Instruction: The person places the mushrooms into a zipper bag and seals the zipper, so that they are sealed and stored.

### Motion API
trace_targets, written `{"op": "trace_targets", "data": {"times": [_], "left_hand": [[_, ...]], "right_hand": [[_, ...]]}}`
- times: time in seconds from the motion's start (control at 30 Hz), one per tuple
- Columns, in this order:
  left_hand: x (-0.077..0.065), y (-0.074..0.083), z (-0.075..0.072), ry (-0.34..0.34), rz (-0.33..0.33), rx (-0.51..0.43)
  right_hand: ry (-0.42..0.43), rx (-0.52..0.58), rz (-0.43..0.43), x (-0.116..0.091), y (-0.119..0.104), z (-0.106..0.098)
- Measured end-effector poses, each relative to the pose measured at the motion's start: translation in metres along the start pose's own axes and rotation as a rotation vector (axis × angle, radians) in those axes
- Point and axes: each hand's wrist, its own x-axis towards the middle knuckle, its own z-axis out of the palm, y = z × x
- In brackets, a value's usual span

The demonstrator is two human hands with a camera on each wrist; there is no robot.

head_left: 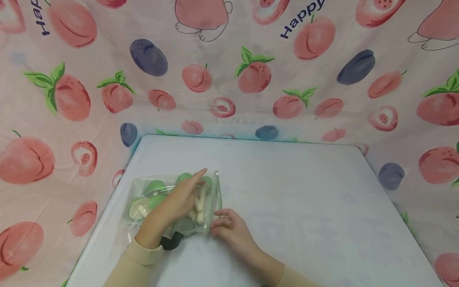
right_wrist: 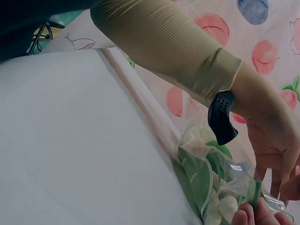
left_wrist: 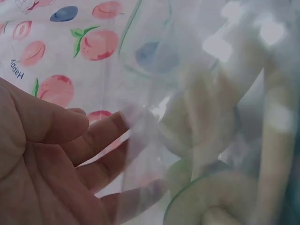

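A clear zip bag (head_left: 216,195) lies at the left of the table. Inside it are several mushrooms (head_left: 155,187) with green caps and pale stems. My left hand (head_left: 181,199) reaches across the bag, index finger stretched toward its zip edge. In the left wrist view, the thumb stands apart from the spread fingers (left_wrist: 98,140), whose tips show through the clear film. My right hand (head_left: 231,229) is at the near end of the zip edge. Its fingertips (right_wrist: 265,218) pinch that edge beside a green strip (right_wrist: 253,193) in the right wrist view.
A white-covered table (head_left: 305,207) extends to the right of the bag. Fruit-printed cloth (head_left: 222,79) hangs behind it and along both sides. A black device (head_left: 172,241) sits at my left wrist, close to the bag's near side.
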Motion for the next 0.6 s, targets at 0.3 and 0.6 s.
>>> {"op": "trace_targets", "data": {"times": [0.3,0.6], "left_hand": [[0.005,-0.004,-0.014,0.008,-0.04,-0.049],[0.012,-0.003,-0.021,0.028,-0.048,-0.091]], "right_hand": [[0.075,-0.112,0.023,0.001,0.003,-0.005],[0.127,-0.153,0.051,-0.002,0.005,-0.005]]}}
